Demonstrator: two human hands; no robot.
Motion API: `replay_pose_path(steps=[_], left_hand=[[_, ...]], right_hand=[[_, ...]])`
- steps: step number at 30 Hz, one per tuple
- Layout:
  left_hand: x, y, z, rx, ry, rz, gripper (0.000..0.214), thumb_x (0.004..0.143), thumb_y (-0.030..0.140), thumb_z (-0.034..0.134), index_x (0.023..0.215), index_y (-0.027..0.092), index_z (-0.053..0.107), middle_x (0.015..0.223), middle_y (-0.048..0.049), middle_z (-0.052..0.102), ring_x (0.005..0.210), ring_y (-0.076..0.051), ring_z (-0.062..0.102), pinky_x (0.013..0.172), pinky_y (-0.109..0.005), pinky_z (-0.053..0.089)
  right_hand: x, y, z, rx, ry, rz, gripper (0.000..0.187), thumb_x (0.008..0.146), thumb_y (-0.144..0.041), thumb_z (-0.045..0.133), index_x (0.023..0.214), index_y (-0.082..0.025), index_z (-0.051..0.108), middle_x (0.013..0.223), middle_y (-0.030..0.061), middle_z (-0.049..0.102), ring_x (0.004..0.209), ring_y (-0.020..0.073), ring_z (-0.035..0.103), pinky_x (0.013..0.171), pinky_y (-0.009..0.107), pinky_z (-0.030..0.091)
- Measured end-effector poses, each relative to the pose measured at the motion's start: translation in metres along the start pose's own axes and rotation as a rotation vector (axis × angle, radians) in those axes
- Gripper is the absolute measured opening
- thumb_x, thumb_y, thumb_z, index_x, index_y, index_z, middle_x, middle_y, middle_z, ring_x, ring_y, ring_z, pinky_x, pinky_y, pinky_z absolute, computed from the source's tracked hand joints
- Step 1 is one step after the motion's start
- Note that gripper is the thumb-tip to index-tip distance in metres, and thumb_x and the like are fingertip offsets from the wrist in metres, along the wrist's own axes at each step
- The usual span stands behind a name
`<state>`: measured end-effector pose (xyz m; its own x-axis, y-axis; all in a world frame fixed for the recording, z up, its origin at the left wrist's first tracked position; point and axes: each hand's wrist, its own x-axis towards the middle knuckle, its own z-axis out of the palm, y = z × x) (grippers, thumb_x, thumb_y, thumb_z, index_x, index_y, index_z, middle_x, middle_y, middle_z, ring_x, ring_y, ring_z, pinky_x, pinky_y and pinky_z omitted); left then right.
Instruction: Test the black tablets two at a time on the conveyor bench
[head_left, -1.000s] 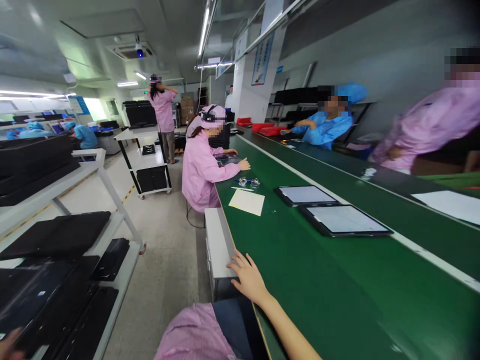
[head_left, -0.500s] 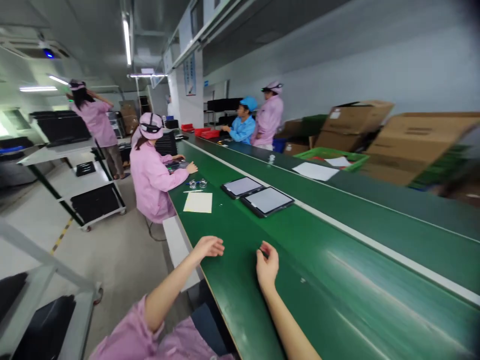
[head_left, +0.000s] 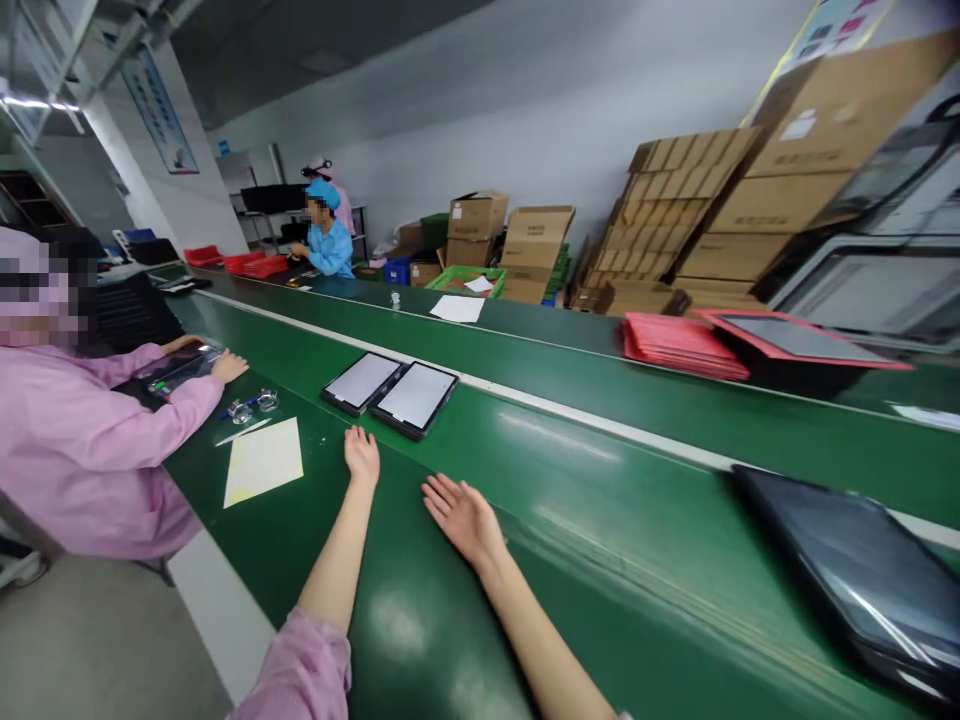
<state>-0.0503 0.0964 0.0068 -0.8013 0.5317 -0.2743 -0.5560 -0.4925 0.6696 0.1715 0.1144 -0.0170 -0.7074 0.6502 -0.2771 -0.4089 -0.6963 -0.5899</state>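
My left hand (head_left: 362, 455) is held over the green table (head_left: 405, 630), palm partly turned up, with its fingers extended and nothing in it. Close to its right, my right hand (head_left: 463, 515) is open, fingers stretched out and palm showing, also without anything in it. Just beyond my hands lie two flat black-framed panels with white faces, the left one (head_left: 365, 381) and the right one (head_left: 415, 397), side by side. A pale yellow sheet (head_left: 264, 462) lies to the left of my left hand, with a thin white stick (head_left: 242, 431) at its far edge.
A co-worker in pink (head_left: 97, 430) sits at left, hands on a dark device (head_left: 176, 370). Clear round pieces (head_left: 253, 404) lie nearby. A glossy black panel (head_left: 862, 570) is at right. Red trays (head_left: 679, 345) stand across the table; cardboard boxes (head_left: 667, 205) line the wall.
The view has swung right, bringing the glossy black panel and the red trays into sight. Both hands have opened further, with the palms turned up more.
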Motion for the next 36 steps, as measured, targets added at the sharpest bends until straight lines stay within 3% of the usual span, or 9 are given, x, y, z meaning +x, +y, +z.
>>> replay_pose_path(steps=[3, 6, 8, 10, 14, 18, 25, 30, 36], left_hand=[[0.031, 0.017, 0.006, -0.092, -0.003, -0.025, 0.049, 0.096, 0.052, 0.029, 0.139, 0.034, 0.043, 0.161, -0.0005, 0.032, 0.151, -0.013, 0.023, 0.118, -0.033, 0.027], [0.053, 0.028, 0.017, -0.157, -0.032, -0.077, 0.051, 0.092, 0.054, 0.036, 0.131, 0.027, 0.055, 0.150, -0.0085, 0.047, 0.146, -0.026, 0.033, 0.117, -0.048, 0.027], [0.064, 0.030, 0.024, -0.210, -0.073, -0.121, 0.054, 0.090, 0.056, 0.037, 0.124, 0.021, 0.061, 0.141, -0.0148, 0.055, 0.138, -0.034, 0.043, 0.111, -0.055, 0.031], [0.073, 0.030, 0.027, -0.294, -0.105, -0.189, 0.058, 0.090, 0.060, 0.034, 0.118, 0.019, 0.063, 0.133, -0.0171, 0.059, 0.129, -0.035, 0.051, 0.103, -0.054, 0.038], [0.083, 0.024, 0.021, -0.401, -0.075, -0.283, 0.053, 0.092, 0.063, 0.029, 0.095, 0.021, 0.061, 0.111, -0.0121, 0.062, 0.105, -0.026, 0.058, 0.087, -0.041, 0.046], [0.083, 0.022, 0.015, -0.404, -0.099, -0.337, 0.045, 0.095, 0.056, 0.036, 0.077, 0.019, 0.053, 0.086, -0.0063, 0.057, 0.080, -0.021, 0.057, 0.082, -0.039, 0.045], [0.070, 0.024, 0.012, -0.403, -0.255, -0.465, 0.027, 0.094, 0.032, 0.050, 0.072, 0.016, 0.050, 0.070, -0.0009, 0.049, 0.062, -0.014, 0.053, 0.069, -0.031, 0.043], [0.049, 0.023, 0.007, -0.399, -0.335, -0.520, 0.029, 0.094, 0.019, 0.048, 0.066, 0.018, 0.041, 0.062, 0.0057, 0.035, 0.047, -0.008, 0.038, 0.061, -0.025, 0.039], [0.015, 0.028, -0.004, -0.331, -0.421, -0.591, 0.035, 0.095, 0.015, 0.047, 0.063, 0.019, 0.035, 0.059, 0.0083, 0.027, 0.043, -0.005, 0.033, 0.059, -0.023, 0.037]], right_hand=[[0.051, 0.014, 0.051, 0.257, 0.032, 0.128, 0.036, 0.077, -0.038, 0.067, 0.105, -0.018, 0.054, 0.128, 0.0143, 0.058, 0.126, 0.0289, 0.057, 0.101, 0.045, 0.051], [0.091, 0.017, 0.075, 0.364, 0.141, 0.056, 0.029, 0.076, -0.033, 0.065, 0.099, -0.023, 0.050, 0.118, 0.0089, 0.056, 0.120, 0.0237, 0.059, 0.098, 0.043, 0.053], [0.107, 0.009, 0.071, 0.358, 0.134, 0.002, 0.030, 0.074, -0.032, 0.065, 0.098, -0.024, 0.049, 0.113, 0.0070, 0.057, 0.115, 0.0232, 0.060, 0.096, 0.044, 0.055], [0.117, -0.002, 0.059, 0.348, 0.065, -0.023, 0.034, 0.073, -0.034, 0.066, 0.102, -0.025, 0.051, 0.113, 0.0071, 0.060, 0.111, 0.0248, 0.061, 0.090, 0.048, 0.058], [0.127, -0.015, 0.036, 0.434, 0.072, -0.015, 0.039, 0.074, -0.038, 0.065, 0.108, -0.023, 0.054, 0.112, 0.0081, 0.061, 0.097, 0.0215, 0.064, 0.071, 0.038, 0.062], [0.126, -0.010, 0.033, 0.410, 0.157, -0.033, 0.030, 0.076, -0.033, 0.063, 0.103, -0.022, 0.055, 0.102, 0.0043, 0.061, 0.087, 0.0178, 0.064, 0.064, 0.034, 0.060], [0.088, -0.015, 0.026, 0.287, 0.072, -0.205, 0.035, 0.068, -0.031, 0.074, 0.097, -0.018, 0.058, 0.096, 0.0005, 0.059, 0.083, 0.0135, 0.060, 0.067, 0.029, 0.055], [0.021, -0.025, 0.000, 0.193, 0.090, -0.334, 0.037, 0.065, -0.036, 0.078, 0.090, -0.019, 0.058, 0.098, -0.0005, 0.058, 0.087, 0.0160, 0.058, 0.078, 0.038, 0.053], [-0.070, -0.029, -0.037, 0.089, 0.176, -0.363, 0.036, 0.066, -0.040, 0.078, 0.089, -0.021, 0.060, 0.103, 0.0029, 0.059, 0.090, 0.0207, 0.058, 0.082, 0.048, 0.053]])
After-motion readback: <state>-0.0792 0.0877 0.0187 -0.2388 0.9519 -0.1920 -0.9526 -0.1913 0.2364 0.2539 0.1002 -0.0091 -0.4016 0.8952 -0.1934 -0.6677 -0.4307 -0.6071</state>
